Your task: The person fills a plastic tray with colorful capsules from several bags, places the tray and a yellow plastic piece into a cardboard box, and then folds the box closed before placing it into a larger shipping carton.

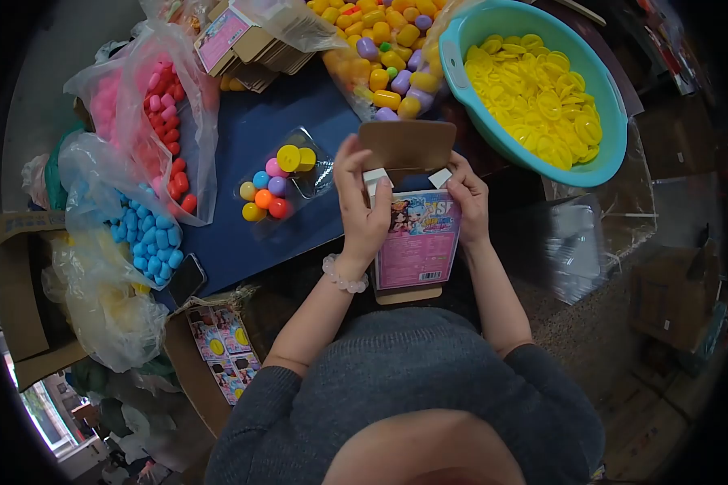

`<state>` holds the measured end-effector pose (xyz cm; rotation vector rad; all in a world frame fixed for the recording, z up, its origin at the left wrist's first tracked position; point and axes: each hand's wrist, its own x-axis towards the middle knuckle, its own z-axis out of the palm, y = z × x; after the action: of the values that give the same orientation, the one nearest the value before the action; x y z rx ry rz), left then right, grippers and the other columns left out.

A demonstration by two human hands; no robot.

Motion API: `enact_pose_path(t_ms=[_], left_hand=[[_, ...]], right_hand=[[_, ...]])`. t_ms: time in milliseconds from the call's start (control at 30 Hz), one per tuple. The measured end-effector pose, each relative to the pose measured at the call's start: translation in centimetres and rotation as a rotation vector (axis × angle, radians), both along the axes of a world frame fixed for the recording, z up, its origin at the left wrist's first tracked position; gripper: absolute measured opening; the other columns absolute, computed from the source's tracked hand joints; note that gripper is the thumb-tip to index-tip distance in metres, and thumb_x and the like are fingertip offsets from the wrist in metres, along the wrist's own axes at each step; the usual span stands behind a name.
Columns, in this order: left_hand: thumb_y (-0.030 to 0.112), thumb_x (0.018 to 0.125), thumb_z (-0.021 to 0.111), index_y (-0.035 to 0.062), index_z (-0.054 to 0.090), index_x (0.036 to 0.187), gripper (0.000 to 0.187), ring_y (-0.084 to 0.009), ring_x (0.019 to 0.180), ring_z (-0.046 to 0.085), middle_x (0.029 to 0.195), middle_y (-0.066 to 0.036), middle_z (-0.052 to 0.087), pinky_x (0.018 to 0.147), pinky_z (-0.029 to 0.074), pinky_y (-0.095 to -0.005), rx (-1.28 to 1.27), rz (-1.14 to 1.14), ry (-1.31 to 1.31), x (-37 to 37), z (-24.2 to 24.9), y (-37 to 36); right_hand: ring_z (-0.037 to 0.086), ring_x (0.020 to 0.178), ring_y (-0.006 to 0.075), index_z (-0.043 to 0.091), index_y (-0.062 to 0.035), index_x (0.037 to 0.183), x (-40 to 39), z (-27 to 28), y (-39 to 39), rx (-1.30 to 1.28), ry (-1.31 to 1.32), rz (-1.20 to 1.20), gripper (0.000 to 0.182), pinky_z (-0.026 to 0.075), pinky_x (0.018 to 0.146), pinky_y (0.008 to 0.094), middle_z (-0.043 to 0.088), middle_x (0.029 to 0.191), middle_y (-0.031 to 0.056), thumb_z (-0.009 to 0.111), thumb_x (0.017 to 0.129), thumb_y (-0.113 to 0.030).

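Held in front of my chest is a pink printed cardboard box (416,246), its top flap (407,144) raised and its small white side flaps spread. My left hand (362,194) grips the upper left side, thumb on the front. On the upper right side, my right hand (467,198) has its fingers closed round the edge. Another flap shows at the box's lower end. Left of the box, on the table, lies a clear plastic tray (314,179) with yellow round pieces (296,158) at its top. Several coloured capsules (264,196) cluster beside it.
A turquoise basin (619,121) of yellow discs stands at upper right. Bags of orange capsules (388,61), red capsules (174,174) and blue capsules (150,238) line the blue table (243,145). Flattened boxes (255,56) are stacked behind. A phone (188,279) lies at the left edge.
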<state>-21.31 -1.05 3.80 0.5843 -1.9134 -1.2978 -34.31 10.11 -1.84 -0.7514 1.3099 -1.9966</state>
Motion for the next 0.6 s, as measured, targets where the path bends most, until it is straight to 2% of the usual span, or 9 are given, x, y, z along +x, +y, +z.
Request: enact_pose_path(t_ms=[33, 100, 167, 233, 433, 500, 533, 600], left_hand=[[0.011, 0.093, 0.054, -0.0001, 0.063, 0.108, 0.021, -0.029, 0.118, 0.057, 0.127, -0.019, 0.059, 0.108, 0.036, -0.0428, 0.047, 0.218, 0.163, -1.3, 0.6, 0.7], [0.011, 0.092, 0.054, 0.0005, 0.061, 0.112, 0.024, -0.0283, 0.117, 0.057, 0.126, -0.018, 0.059, 0.107, 0.037, -0.0396, 0.094, 0.431, 0.319, -1.5, 0.3, 0.3], [0.01, 0.091, 0.056, 0.0023, 0.059, 0.119, 0.029, -0.0276, 0.117, 0.057, 0.128, -0.017, 0.059, 0.102, 0.041, -0.035, 0.196, -0.097, 0.077, 0.5, -0.8, -1.4], [0.009, 0.09, 0.059, 0.0022, 0.059, 0.118, 0.029, -0.0259, 0.114, 0.059, 0.126, -0.016, 0.06, 0.097, 0.045, -0.034, 0.238, -0.12, 0.027, 0.8, -1.1, -1.3], [0.013, 0.089, 0.063, 0.0014, 0.06, 0.109, 0.022, -0.023, 0.107, 0.061, 0.126, -0.016, 0.06, 0.093, 0.047, -0.0332, 0.306, -0.017, 0.089, 0.5, -0.1, -0.7], [0.012, 0.089, 0.063, 0.0001, 0.062, 0.093, 0.013, -0.0226, 0.103, 0.062, 0.118, -0.016, 0.065, 0.09, 0.048, -0.0333, 0.225, -0.029, 0.077, 0.7, -0.8, -1.0], [0.012, 0.089, 0.063, 0.0001, 0.062, 0.093, 0.013, -0.0226, 0.103, 0.062, 0.118, -0.016, 0.065, 0.09, 0.048, -0.0333, 0.227, -0.024, 0.077, 0.7, -1.1, -1.2], [0.01, 0.085, 0.068, -0.0009, 0.061, 0.078, 0.014, -0.0219, 0.097, 0.063, 0.104, -0.016, 0.069, 0.085, 0.049, -0.0331, 0.079, -0.091, 0.055, 0.8, -1.3, -1.8]], right_hand=[[0.053, 0.117, 0.022, 0.059, -0.0056, 0.094, 0.0, 0.5, -0.2, -0.012, -0.064, 0.003, 0.015, 0.037, 0.102, 0.0349, 0.057, 0.124, 0.0157, 0.059, 0.091, -0.021], [0.055, 0.115, 0.0215, 0.059, -0.0047, 0.095, 0.3, 1.7, -1.1, -0.06, -0.033, -0.027, 0.017, 0.039, 0.101, 0.0342, 0.059, 0.12, 0.0149, 0.059, 0.092, -0.022], [0.056, 0.112, 0.0211, 0.06, -0.0038, 0.095, 0.1, 1.6, -1.3, -0.101, -0.002, -0.051, 0.02, 0.041, 0.099, 0.0335, 0.061, 0.116, 0.0141, 0.058, 0.093, -0.023], [0.058, 0.11, 0.02, 0.061, -0.0042, 0.098, -0.2, 1.2, -1.1, -0.051, 0.181, 0.004, 0.025, 0.045, 0.096, 0.0334, 0.062, 0.114, 0.0131, 0.058, 0.095, -0.029], [0.059, 0.109, 0.0208, 0.063, -0.003, 0.099, 0.7, 2.7, -1.1, 0.114, 0.143, -0.116, 0.023, 0.047, 0.093, 0.0346, 0.062, 0.113, 0.0131, 0.057, 0.097, -0.025], [0.06, 0.107, 0.0202, 0.064, -0.0034, 0.098, 0.4, 2.0, -0.9, 0.078, 0.146, -0.076, 0.02, 0.047, 0.092, 0.0335, 0.063, 0.114, 0.0128, 0.057, 0.096, -0.022], [0.06, 0.105, 0.0195, 0.065, -0.0038, 0.098, 0.2, 1.6, -0.7, 0.041, 0.148, -0.04, 0.018, 0.047, 0.091, 0.0323, 0.064, 0.115, 0.0125, 0.058, 0.094, -0.02], [0.06, 0.106, 0.0206, 0.066, -0.0041, 0.098, -0.3, 0.9, -0.3, 0.027, 0.222, -0.013, 0.016, 0.046, 0.092, 0.0333, 0.064, 0.118, 0.0144, 0.058, 0.094, -0.018]])
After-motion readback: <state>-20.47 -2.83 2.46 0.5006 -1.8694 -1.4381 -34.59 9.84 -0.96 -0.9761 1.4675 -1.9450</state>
